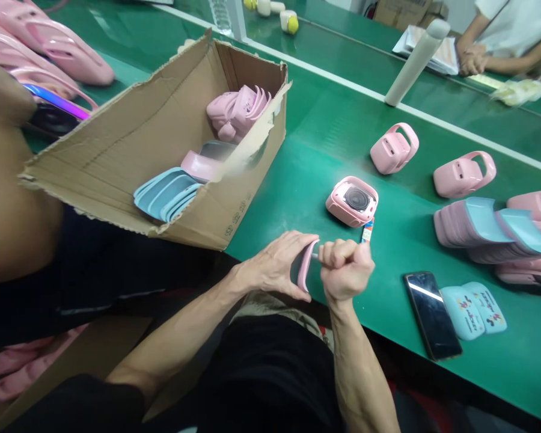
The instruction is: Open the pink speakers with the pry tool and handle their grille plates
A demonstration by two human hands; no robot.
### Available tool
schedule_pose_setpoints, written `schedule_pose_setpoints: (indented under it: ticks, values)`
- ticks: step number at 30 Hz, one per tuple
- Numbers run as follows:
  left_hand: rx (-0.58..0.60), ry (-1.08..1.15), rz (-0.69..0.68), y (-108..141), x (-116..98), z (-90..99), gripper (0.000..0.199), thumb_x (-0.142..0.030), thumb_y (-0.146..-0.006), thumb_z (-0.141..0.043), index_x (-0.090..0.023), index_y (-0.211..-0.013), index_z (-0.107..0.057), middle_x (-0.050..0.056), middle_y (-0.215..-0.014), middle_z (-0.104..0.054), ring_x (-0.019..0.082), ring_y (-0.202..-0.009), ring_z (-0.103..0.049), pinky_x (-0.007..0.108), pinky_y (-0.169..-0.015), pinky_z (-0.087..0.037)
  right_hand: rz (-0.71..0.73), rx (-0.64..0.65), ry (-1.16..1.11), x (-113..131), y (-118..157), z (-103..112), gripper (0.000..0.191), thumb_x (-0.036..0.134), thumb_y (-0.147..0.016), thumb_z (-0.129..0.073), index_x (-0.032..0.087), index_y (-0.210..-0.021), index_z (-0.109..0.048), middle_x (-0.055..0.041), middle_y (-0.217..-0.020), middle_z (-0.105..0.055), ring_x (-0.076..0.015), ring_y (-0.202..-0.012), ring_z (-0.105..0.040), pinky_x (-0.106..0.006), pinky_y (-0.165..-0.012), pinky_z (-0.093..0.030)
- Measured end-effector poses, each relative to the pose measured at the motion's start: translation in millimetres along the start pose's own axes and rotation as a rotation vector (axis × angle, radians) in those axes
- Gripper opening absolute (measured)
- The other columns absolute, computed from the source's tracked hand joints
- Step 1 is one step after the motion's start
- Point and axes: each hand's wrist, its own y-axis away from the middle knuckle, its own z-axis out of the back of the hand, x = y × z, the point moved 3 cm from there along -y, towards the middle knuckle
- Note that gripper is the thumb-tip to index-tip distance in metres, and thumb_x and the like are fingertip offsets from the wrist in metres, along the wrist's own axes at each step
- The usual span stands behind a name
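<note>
My left hand (277,264) grips a small curved pink cover panel (305,267) by its edges, thumb and fingers at opposite ends. Close beside it, my right hand (346,267) is closed in a fist around a small tube (368,231) with a white, orange and blue label; most of it is hidden by the fingers. A thin white tip points out of the fist at the panel's inner face; I cannot tell whether they touch. Just beyond the right hand, a pink speaker (352,201) sits on the green table with its round driver exposed.
At left stands an open cardboard box (252,198) holding blue covers (166,193) and pink covers (238,113). To the right are pink speaker housings (462,175), stacked covers (469,222), a phone (433,316) and printed blue covers (473,310). A co-worker's hands (473,57) rest across the table.
</note>
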Motion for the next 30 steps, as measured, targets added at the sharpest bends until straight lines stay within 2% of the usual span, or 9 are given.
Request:
schedule_pose_setpoints:
  ticks: [4, 11, 14, 19, 22, 25, 28, 30]
  values:
    - [-0.011, -0.009, -0.018, 1, -1, 0.3, 0.116, -0.061, -0.068, -0.097, -0.019, -0.159, -0.04, 0.023, -0.143, -0.064, 0.043, -0.13, -0.065, 0.061, -0.11, -0.053, -0.012, -0.029, -0.026, 2, -1, 2, 0.057, 0.044, -0.105, -0.05, 0.025, -0.055, -0.033, 0.0094, -0.047, -0.026, -0.0081, -0.039, -0.023, -0.026, -0.043, -0.024]
    - [-0.01, 0.01, -0.008, -1, -1, 0.8, 0.117, -0.067, -0.065, -0.097, -0.021, -0.158, -0.044, 0.022, -0.143, -0.065, 0.043, -0.13, -0.065, 0.062, -0.111, -0.052, -0.016, -0.017, 0.011, 2, -3, 3, 0.057, 0.046, -0.105, -0.051, 0.025, -0.055, -0.034, 0.0094, -0.047, -0.027, -0.0082, -0.039, -0.023, -0.026, -0.044, -0.026]
    - [-0.007, 0.001, -0.001, -1, -1, 0.7, 0.117, -0.066, -0.065, -0.097, -0.021, -0.158, -0.043, 0.022, -0.142, -0.065, 0.043, -0.129, -0.065, 0.062, -0.11, -0.053, -0.018, 0.002, -0.037, 1, -4, 2, 0.059, 0.049, -0.107, -0.047, 0.025, -0.055, -0.033, 0.0097, -0.047, -0.025, -0.008, -0.04, -0.022, -0.027, -0.045, -0.027]
    - [-0.005, 0.004, 0.003, -1, -1, 0.9, 0.113, -0.063, -0.067, -0.097, -0.02, -0.157, -0.044, 0.022, -0.142, -0.065, 0.042, -0.129, -0.065, 0.061, -0.11, -0.052, -0.018, -0.019, -0.036, 0, -3, 0, 0.056, 0.042, -0.105, -0.05, 0.024, -0.055, -0.032, 0.009, -0.047, -0.028, -0.008, -0.04, -0.025, -0.026, -0.044, -0.027]
    - [-0.002, 0.013, 0.016, -2, -1, 0.8, 0.113, -0.061, -0.067, -0.097, -0.021, -0.157, -0.044, 0.022, -0.143, -0.065, 0.042, -0.13, -0.065, 0.06, -0.111, -0.052, 0.001, -0.023, -0.039, -1, -3, -1, 0.057, 0.047, -0.106, -0.049, 0.025, -0.056, -0.032, 0.0095, -0.048, -0.026, -0.0082, -0.04, -0.023, -0.026, -0.045, -0.028]
    - [0.01, 0.003, 0.016, -2, -2, 0.5, 0.114, -0.063, -0.066, -0.097, -0.02, -0.157, -0.045, 0.023, -0.144, -0.064, 0.043, -0.131, -0.064, 0.062, -0.112, -0.051, -0.007, -0.037, -0.025, -3, -5, 0, 0.057, 0.048, -0.106, -0.048, 0.026, -0.056, -0.031, 0.0104, -0.047, -0.024, -0.0077, -0.038, -0.02, -0.025, -0.041, -0.024]
    - [0.014, 0.055, 0.078, -1, 0, 2.2, 0.117, -0.068, -0.063, -0.097, -0.02, -0.157, -0.048, 0.022, -0.143, -0.065, 0.044, -0.131, -0.064, 0.063, -0.115, -0.05, -0.04, 0.018, 0.028, 7, -10, 8, 0.057, 0.052, -0.108, -0.043, 0.026, -0.058, -0.034, 0.0107, -0.048, -0.023, -0.0083, -0.038, -0.02, -0.026, -0.041, -0.022]
    - [-0.033, 0.233, 0.172, 0, 6, 6.2, 0.121, -0.072, -0.059, -0.098, -0.021, -0.157, -0.049, 0.021, -0.146, -0.065, 0.044, -0.135, -0.063, 0.062, -0.117, -0.048, -0.015, 0.082, 0.197, 25, -13, 20, 0.055, 0.052, -0.109, -0.043, 0.025, -0.062, -0.043, 0.0089, -0.051, -0.03, -0.0101, -0.042, -0.028, -0.027, -0.044, -0.028]
